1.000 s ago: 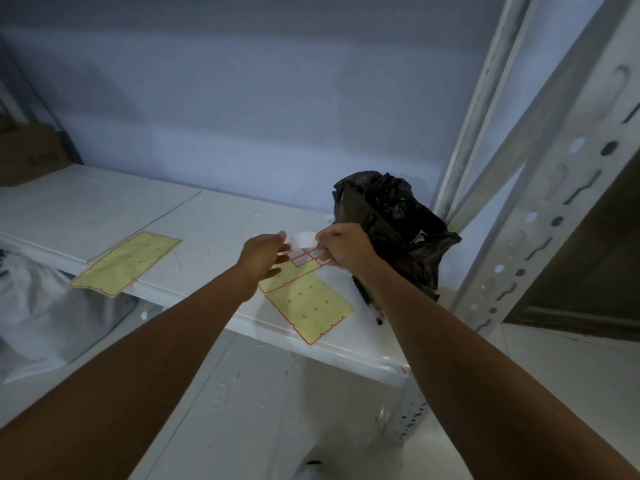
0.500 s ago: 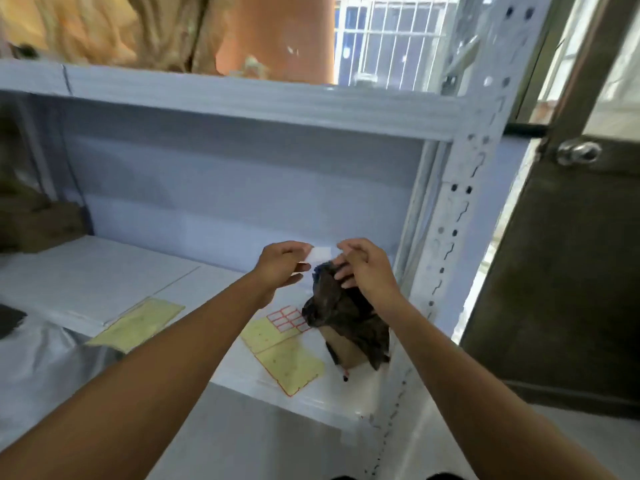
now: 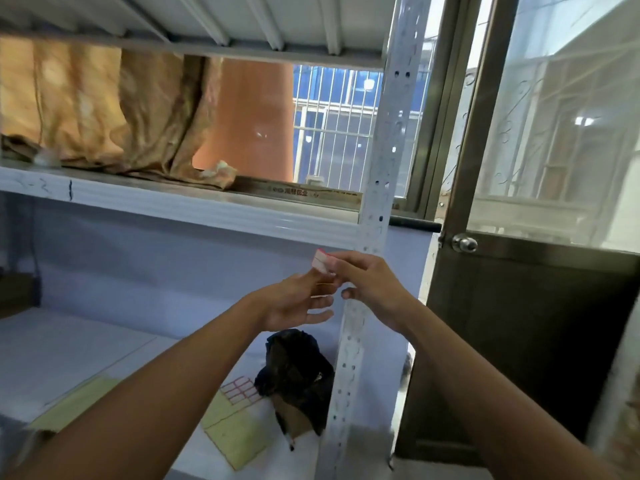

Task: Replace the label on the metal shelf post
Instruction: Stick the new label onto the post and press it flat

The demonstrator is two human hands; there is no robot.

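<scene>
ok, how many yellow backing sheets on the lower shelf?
2. One sheet lies beside the black bag, near the post; the other sheet lies further left, partly behind the left forearm.

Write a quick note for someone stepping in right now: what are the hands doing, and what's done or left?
Right hand: pinching the small white red-edged label.
Left hand: open, fingers by the label, steadying it.
White perforated metal shelf post: just behind the hands; label not yet stuck on.
Yellow sticker backing sheet and crumpled black plastic bag: on the lower shelf.
Left: press the label onto the post.
</scene>
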